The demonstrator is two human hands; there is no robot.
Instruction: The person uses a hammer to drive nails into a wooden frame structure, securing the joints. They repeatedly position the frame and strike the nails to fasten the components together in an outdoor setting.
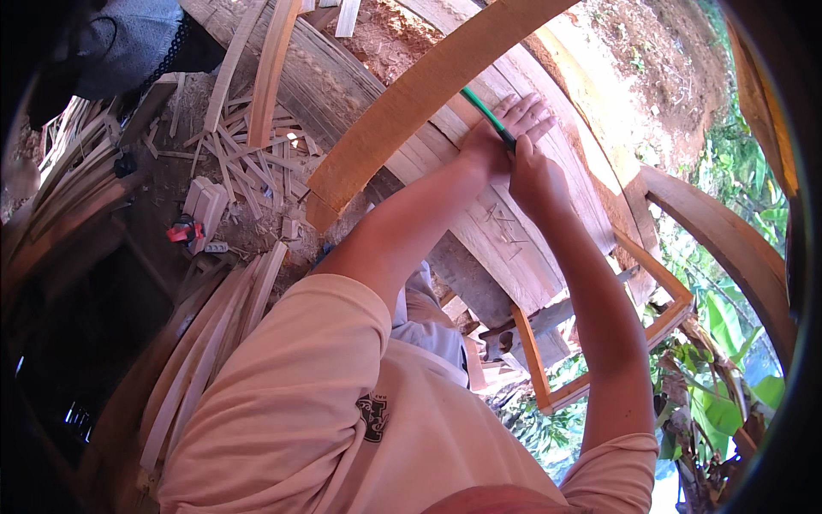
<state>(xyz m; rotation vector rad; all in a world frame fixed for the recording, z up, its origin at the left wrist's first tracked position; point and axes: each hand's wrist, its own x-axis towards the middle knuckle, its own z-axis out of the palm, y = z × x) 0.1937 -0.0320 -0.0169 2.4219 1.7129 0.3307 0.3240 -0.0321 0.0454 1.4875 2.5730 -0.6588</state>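
My right hand point(541, 184) is closed around the dark grip of a slim green-shafted tool point(486, 110). The far end of that tool passes out of sight behind a wide wooden board point(411, 90), so its kind does not show. Right beside it, my left hand point(501, 137) lies with fingers stretched out on the thick timber workbench point(531, 248). My two hands overlap closely near the grip. The wide board slants across the view above my left forearm.
Wood offcuts point(265, 171) and long strips point(218, 343) lie on the left. A red-and-black object point(183, 230) sits beside small blocks point(205, 201). At the right are a wooden frame point(676, 313), a curved-looking plank point(728, 231) and green plants point(719, 403). Cloth point(128, 43) shows at upper left.
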